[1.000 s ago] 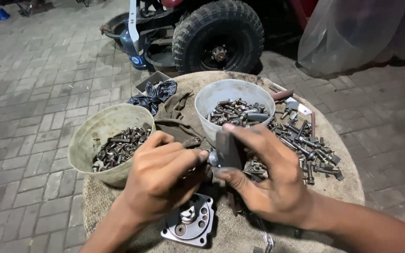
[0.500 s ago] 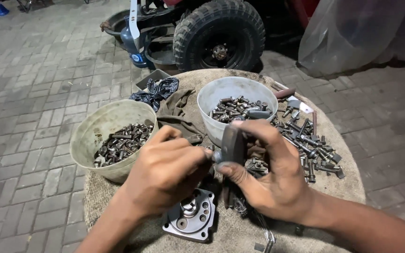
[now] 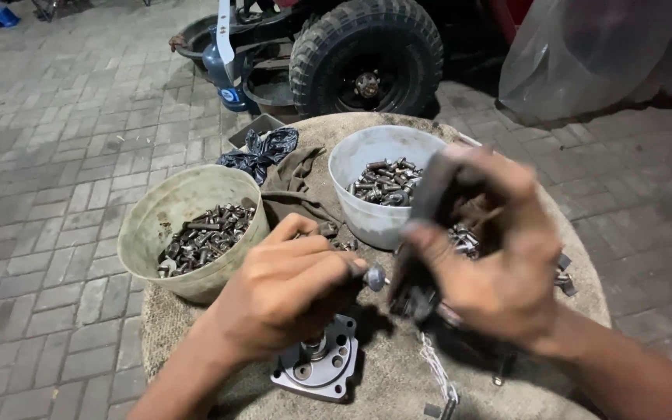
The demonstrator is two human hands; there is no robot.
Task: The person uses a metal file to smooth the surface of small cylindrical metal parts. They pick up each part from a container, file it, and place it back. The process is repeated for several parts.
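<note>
Right hand (image 3: 491, 257) motion-blurred; dark tool (image 3: 421, 233) in grip indistinct.

Two bowls (image 3: 196, 233) (image 3: 379, 183) (both full of bolts) block the table's (image 3: 398, 381) far side; a rag (image 3: 293, 183) fills the gap between them. Bare sacking lies near the flange (image 3: 316, 365).
</note>
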